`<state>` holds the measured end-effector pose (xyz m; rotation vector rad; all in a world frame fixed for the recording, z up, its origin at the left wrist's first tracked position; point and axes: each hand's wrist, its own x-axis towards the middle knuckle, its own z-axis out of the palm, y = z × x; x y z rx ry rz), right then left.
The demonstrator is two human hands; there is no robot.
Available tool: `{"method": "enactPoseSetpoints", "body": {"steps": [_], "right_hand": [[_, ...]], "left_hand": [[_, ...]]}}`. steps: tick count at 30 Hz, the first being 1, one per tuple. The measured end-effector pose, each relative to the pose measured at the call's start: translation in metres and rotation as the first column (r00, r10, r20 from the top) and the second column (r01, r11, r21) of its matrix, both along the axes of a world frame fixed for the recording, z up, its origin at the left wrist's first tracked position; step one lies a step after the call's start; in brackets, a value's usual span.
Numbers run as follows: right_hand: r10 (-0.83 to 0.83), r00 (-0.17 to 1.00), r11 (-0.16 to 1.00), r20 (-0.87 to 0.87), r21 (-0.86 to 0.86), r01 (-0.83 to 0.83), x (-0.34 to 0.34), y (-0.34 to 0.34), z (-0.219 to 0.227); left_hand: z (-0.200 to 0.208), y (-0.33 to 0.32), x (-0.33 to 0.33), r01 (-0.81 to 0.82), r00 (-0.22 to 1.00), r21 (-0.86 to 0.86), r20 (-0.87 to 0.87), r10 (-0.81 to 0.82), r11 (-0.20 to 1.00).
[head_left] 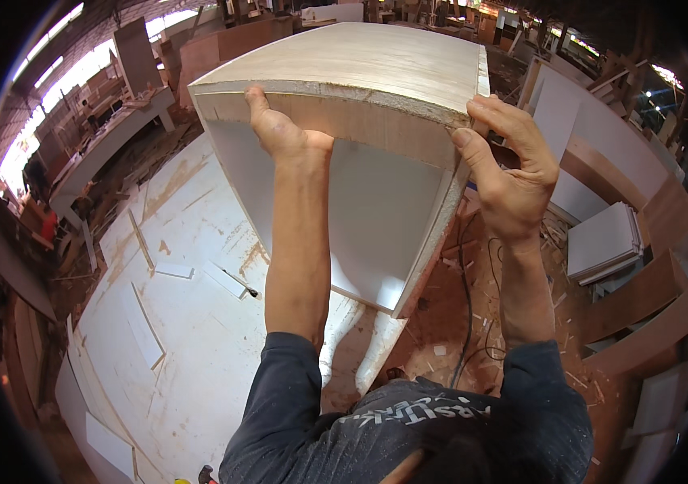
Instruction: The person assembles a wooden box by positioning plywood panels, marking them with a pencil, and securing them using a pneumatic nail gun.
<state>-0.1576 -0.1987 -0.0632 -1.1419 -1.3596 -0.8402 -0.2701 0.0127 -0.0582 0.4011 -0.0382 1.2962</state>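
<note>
A large box-shaped wooden cabinet carcass (360, 60) stands in front of me. Its top is pale plywood, its edges are rough, and the inside is white. My left hand (283, 133) grips the upper front rail (368, 121), thumb up against the front edge; its other fingers are hidden behind the rail. At the upper right corner, my right hand (517, 165) holds the carcass edge with the thumb on the front and the fingers bent around the side. The carcass rests on a big white worktable (198, 323) marked with brown smears.
White strips (144, 327) and a slim dark-tipped tool (251, 292) lie on the worktable at left. A cable (463, 298) trails over the littered floor at right, near stacked white panels (604, 242) and curved brown boards (650, 323). A long bench (114, 133) stands far left.
</note>
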Motion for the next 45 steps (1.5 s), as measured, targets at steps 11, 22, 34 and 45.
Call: {"method": "enactPoseSetpoints", "body": {"steps": [11,22,34,45], "right_hand": [[0.041,0.995,0.999,-0.090,-0.009,-0.042,-0.007,0.001,0.005],[-0.388,0.813,0.877,0.434,-0.098,0.471,-0.027,-0.005,0.015],[-0.323,0.847,0.938,0.423,0.020,0.347,-0.006,0.013,0.003],[-0.306,0.861,0.948,0.405,0.051,0.313,-0.003,0.015,0.003]], "left_hand": [[0.005,-0.010,-0.009,0.084,0.996,0.001,-0.004,-0.084,0.996],[0.003,-0.006,-0.010,0.073,0.997,0.012,-0.009,-0.073,0.997],[0.001,-0.004,-0.008,0.028,1.000,0.031,-0.009,-0.028,0.999],[-0.038,-0.068,0.029,0.176,0.975,0.191,0.099,-0.197,0.966]]}}
